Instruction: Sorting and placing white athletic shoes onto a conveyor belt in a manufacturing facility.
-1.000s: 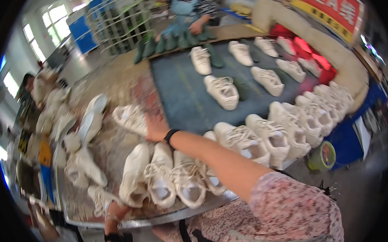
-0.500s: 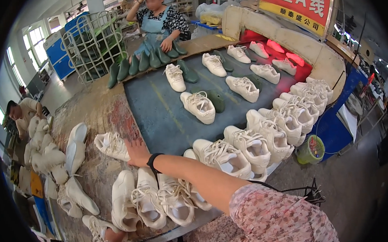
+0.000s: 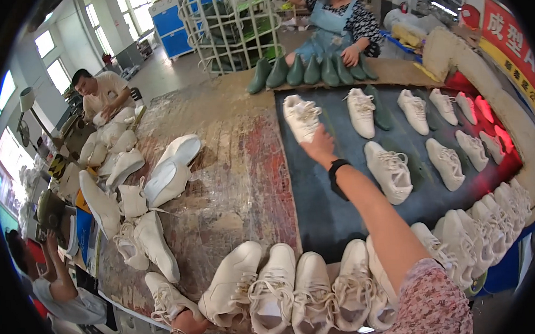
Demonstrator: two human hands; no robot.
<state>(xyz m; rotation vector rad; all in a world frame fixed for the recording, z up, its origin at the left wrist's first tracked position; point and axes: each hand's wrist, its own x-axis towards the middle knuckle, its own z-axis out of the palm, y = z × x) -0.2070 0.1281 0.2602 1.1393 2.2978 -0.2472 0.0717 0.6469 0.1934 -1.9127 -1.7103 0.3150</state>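
Observation:
My right hand [image 3: 319,144] reaches out to the far left corner of the dark conveyor belt [image 3: 329,224], its fingers closed on the heel end of a white sneaker [image 3: 299,115] with laces. In the lower left, my left hand [image 3: 188,325] grips another white sneaker [image 3: 164,294] at the near edge of the worn table [image 3: 220,187]. Beside it stands a row of laced white sneakers [image 3: 273,292]. On the belt, more white sneakers [image 3: 389,170] sit next to green shoe lasts [image 3: 379,108].
White shoes lie heaped [image 3: 124,167] on the table's left. Green lasts [image 3: 311,72] line the far ledge, where a person in a blue apron [image 3: 333,27] sits. Two other people work at the left. A red-lit tunnel [image 3: 505,139] stands at the belt's right end.
My right hand has carried the sneaker from the worn table to the belt's far left corner. The view has swung left. My left hand stays at its sneaker by the near edge.

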